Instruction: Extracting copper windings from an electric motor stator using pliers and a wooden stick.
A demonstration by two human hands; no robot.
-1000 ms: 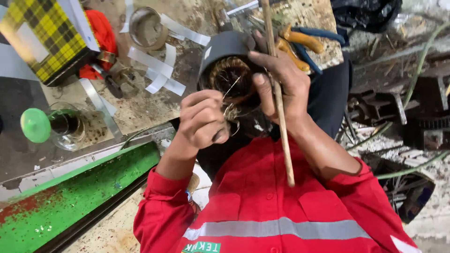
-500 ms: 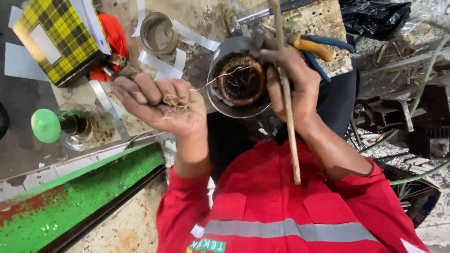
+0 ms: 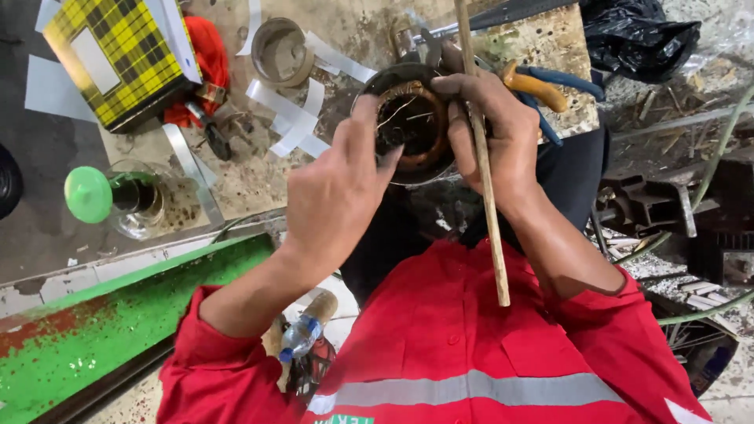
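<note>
Far left on surface (image 3: 236, 180): yellow plaid box (image 3: 118, 59), green-capped bottle (image 3: 110, 196), white tape strips (image 3: 287, 118). Centre: left hand (image 3: 338, 196), fingers pinching at rim of round motor stator (image 3: 412, 122) w/ copper windings. Right hand (image 3: 491, 133) grips stator plus wooden stick (image 3: 483, 165); pliers (image 3: 542, 86) just behind.

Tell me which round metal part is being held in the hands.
The dark ring with copper windings, gripped between both hands; the other, an empty grey ring, lies untouched on the bench.
</note>
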